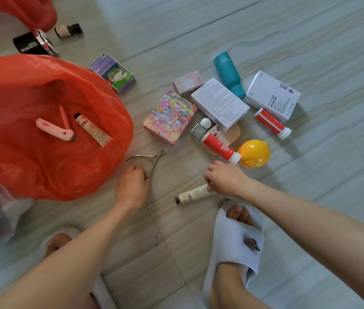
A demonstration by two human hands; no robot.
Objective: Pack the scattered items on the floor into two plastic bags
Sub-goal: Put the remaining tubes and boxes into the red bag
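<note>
So the person is crouching over the floor with both hands working low in the middle of the frame. The left hand (132, 186) is curling its fingers onto one handle of the nippers (148, 161), right by the lower right edge of the red bag (31, 166). The nippers are lying with their jaws pointing up-right and their handles fanning back down-left toward that hand, so the long axis is running pretty much straight out from the fingers. I'm guessing it's just a short swing left to get them into the bag.

The right hand (223, 178) is closing around the back end of the white tube (195, 194), which is lying almost flat across the frame, cap end pointing left, just below the hand. The bag sits well to the left of the tube, so the left hand is way nearer to it; the right one will be crossing over, or else passing the tube along.

Already lying on the red bag: a pink folding tool (54, 128) and a small tan tube (93, 130). Plenty is still waiting at centre right: the cartoon box (170, 117), two white boxes, a teal bottle (229, 74), two red tubes, a yellow ball (254, 153). I'd call it early days. A second red bag (20, 10) is peeking in at upper left.
</note>
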